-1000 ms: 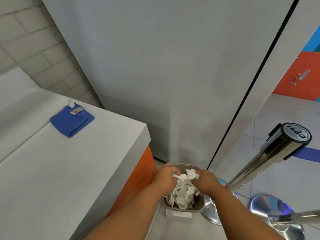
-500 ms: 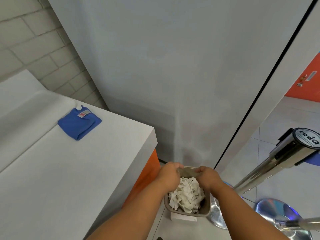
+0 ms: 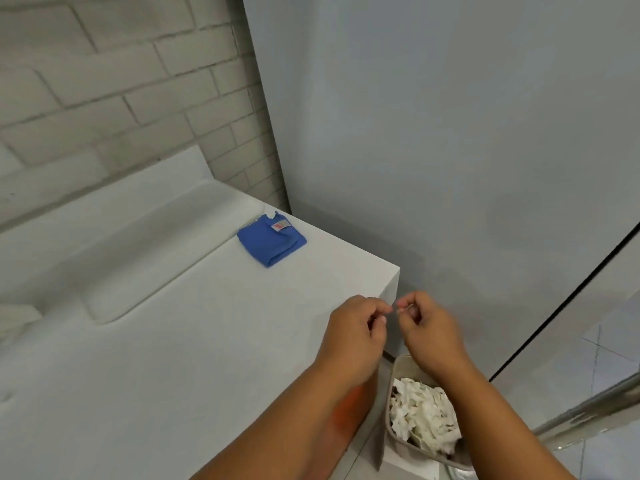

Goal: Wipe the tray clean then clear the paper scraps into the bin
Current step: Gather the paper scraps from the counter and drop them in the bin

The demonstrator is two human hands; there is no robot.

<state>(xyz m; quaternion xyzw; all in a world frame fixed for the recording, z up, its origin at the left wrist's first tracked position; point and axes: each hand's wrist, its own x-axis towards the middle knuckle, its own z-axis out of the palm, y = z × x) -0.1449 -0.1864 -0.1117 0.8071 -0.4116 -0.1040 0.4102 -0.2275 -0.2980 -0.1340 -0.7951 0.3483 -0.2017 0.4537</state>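
A small beige bin (image 3: 390,389) stands on the floor by the counter's corner, filled with white paper scraps (image 3: 422,417). Above it, at the height of the counter corner, my left hand (image 3: 356,330) and my right hand (image 3: 427,330) are raised with fingers curled in and fingertips almost touching; nothing shows in either. A white tray (image 3: 138,258) lies on the white counter at the left, hard to tell apart from it. A folded blue cloth (image 3: 272,240) with a small label rests on the counter beyond the tray's right end.
The counter (image 3: 173,375) has an orange side (image 3: 348,410) next to the bin. A grey wall panel (image 3: 433,150) stands behind, with brick wall at the left. A chrome barrier post (image 3: 588,407) leans across the lower right. Something white lies at the left edge (image 3: 15,318).
Both hands have come up out of the bin, leaving the paper scraps in it, and now hover at the counter corner. The view has swung left toward the counter.
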